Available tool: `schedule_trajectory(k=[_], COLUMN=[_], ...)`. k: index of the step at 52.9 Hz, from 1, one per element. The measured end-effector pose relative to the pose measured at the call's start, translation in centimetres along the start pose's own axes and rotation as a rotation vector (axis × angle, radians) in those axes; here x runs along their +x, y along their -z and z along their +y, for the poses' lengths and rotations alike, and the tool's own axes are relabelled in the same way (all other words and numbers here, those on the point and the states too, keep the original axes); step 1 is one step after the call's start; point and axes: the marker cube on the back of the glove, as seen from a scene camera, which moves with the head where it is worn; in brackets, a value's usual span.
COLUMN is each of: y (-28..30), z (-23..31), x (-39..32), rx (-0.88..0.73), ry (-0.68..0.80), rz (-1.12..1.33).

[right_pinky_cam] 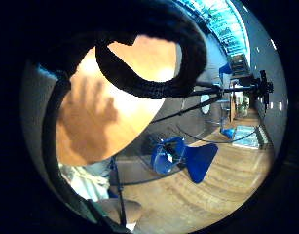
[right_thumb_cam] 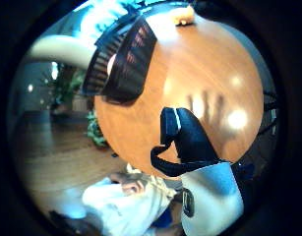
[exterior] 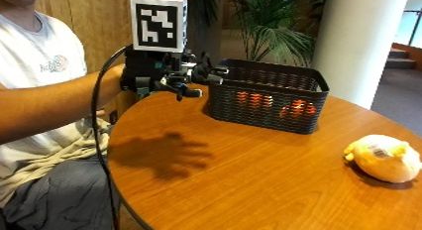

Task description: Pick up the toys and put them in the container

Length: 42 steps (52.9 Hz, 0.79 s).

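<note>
One toy (exterior: 384,158) left on the worktop (exterior: 250,175), well beyond the basket (exterior: 270,93), long axis roughly crosswise. Right hand (exterior: 175,74) hovers at basket's near end, fingers spread, empty.

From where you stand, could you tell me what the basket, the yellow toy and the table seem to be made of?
Basket: dark, matte, probably plastic, judging by its slotted walls.
Yellow toy: plush fabric, by its soft rounded shape and sewn tag.
Table: smooth wood or wood veneer, with visible grain and a slight sheen.
</note>
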Motion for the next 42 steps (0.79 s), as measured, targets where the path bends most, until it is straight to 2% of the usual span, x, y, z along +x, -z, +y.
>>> schedule_trajectory(k=[28,33,36,42], y=[0.2,0.7,0.8,1.6], z=[-1.2,-4.2,-7.2,-14.7], x=[0.2,1.0,2.7,3.1], rx=[0.001,0.003,0.008,-0.008], ry=[-0.004,-0.014,-0.023,-0.148], rz=[-0.063,-0.104,-0.047,-0.172])
